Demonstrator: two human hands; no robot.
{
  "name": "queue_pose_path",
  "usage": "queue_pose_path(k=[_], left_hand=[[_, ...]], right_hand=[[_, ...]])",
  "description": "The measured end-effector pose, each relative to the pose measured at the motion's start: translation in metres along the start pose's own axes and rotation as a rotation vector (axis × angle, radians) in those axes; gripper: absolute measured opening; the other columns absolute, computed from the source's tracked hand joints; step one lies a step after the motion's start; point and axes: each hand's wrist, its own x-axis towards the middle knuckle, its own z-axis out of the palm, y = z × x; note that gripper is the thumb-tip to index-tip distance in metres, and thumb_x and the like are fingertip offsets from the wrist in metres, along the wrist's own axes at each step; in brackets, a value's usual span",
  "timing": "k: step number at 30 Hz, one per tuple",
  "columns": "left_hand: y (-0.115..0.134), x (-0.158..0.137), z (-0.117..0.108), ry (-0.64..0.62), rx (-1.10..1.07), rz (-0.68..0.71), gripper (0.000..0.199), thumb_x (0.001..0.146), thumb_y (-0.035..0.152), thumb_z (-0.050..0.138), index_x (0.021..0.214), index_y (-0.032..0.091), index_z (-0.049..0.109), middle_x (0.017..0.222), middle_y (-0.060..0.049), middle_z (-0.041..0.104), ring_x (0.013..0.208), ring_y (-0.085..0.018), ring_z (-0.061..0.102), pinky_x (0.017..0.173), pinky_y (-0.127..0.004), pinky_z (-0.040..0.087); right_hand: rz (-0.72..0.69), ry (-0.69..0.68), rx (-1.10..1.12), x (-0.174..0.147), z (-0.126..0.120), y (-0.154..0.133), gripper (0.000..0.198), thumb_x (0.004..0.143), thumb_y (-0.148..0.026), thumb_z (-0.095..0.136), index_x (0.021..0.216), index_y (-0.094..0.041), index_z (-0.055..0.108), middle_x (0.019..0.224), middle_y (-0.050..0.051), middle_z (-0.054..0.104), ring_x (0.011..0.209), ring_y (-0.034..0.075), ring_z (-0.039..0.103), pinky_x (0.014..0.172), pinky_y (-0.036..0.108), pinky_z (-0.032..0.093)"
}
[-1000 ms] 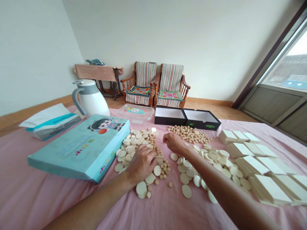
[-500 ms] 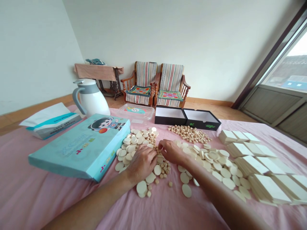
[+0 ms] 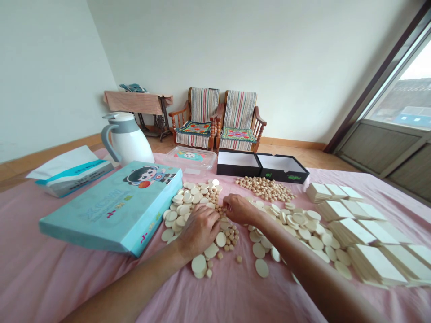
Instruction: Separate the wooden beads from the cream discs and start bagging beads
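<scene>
My left hand (image 3: 200, 227) rests on a mixed pile of pale round wooden discs (image 3: 193, 194) and small wooden beads (image 3: 230, 237). Its fingers are bent and pressed together; what lies under them is hidden. Just right of it, my right hand (image 3: 240, 209) is curled, thumb and fingers drawn together at the beads' edge. Anything inside that pinch is hidden. Beneath and beyond the right forearm spreads another heap of pale discs (image 3: 315, 242). Farther back lies a separate heap of beads (image 3: 266, 188).
On the pink cloth (image 3: 161, 291) stand a light blue box (image 3: 111, 202), a tissue pack (image 3: 72, 172), a white jug (image 3: 131, 141), a clear plastic lid (image 3: 207, 158) and a black open box (image 3: 239, 168). Rows of stacked rectangular wooden pieces (image 3: 377, 264) are at right. Two chairs (image 3: 239, 112) stand behind.
My right hand has shifted slightly up, its fingers curled in more. My left hand stays nearly in place on the pile.
</scene>
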Motion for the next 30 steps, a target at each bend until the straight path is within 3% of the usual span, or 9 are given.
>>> queue_pose_path(k=[3,8,13,16,23,30], left_hand=[[0.0,0.0,-0.001,-0.008,-0.006,-0.005,0.013,0.084,0.014,0.05,0.076,0.017,0.059,0.077,-0.004,0.06,0.081,-0.019,0.053,0.083,-0.037,0.038],[0.0,0.0,-0.001,0.0,-0.016,-0.004,0.013,0.083,0.013,0.05,0.079,0.017,0.061,0.078,-0.004,0.061,0.083,-0.019,0.053,0.085,-0.038,0.038],[0.0,0.0,-0.001,0.016,-0.031,0.005,0.02,0.085,0.01,0.044,0.075,0.017,0.06,0.075,-0.004,0.06,0.079,-0.018,0.054,0.083,-0.036,0.039],[-0.001,0.0,0.001,0.031,-0.041,-0.011,0.02,0.086,0.01,0.043,0.08,0.017,0.061,0.075,-0.004,0.06,0.08,-0.018,0.055,0.082,-0.036,0.04],[-0.004,-0.001,0.004,0.033,-0.024,-0.014,0.019,0.087,0.014,0.043,0.081,0.018,0.061,0.076,-0.005,0.06,0.081,-0.019,0.055,0.079,-0.034,0.04],[-0.002,0.0,0.003,0.03,0.008,-0.01,0.017,0.087,0.015,0.044,0.077,0.017,0.059,0.075,-0.005,0.059,0.079,-0.018,0.054,0.076,-0.033,0.039]], right_hand=[[0.079,0.034,-0.032,0.006,-0.006,0.012,0.019,0.072,-0.011,0.052,0.085,-0.015,0.064,0.085,0.009,0.064,0.079,0.018,0.058,0.068,0.025,0.039],[0.208,0.175,-0.067,0.006,-0.016,0.024,0.027,0.079,-0.007,0.042,0.101,-0.009,0.058,0.106,0.017,0.058,0.089,0.02,0.056,0.073,0.028,0.039],[0.03,0.137,0.109,-0.022,-0.009,0.003,0.02,0.075,-0.012,0.051,0.093,-0.015,0.059,0.088,0.005,0.06,0.078,0.014,0.055,0.071,0.023,0.039],[-0.055,0.114,0.2,-0.04,-0.001,-0.015,0.024,0.073,-0.014,0.055,0.096,-0.017,0.059,0.09,0.005,0.059,0.083,0.015,0.054,0.075,0.025,0.039],[-0.012,0.082,0.093,-0.049,0.004,-0.034,0.02,0.074,-0.015,0.054,0.093,-0.017,0.057,0.092,0.007,0.056,0.086,0.017,0.054,0.073,0.025,0.038],[0.014,0.189,-0.032,-0.054,-0.005,-0.033,0.007,0.076,-0.016,0.048,0.081,-0.016,0.053,0.083,0.007,0.056,0.078,0.017,0.051,0.068,0.026,0.036]])
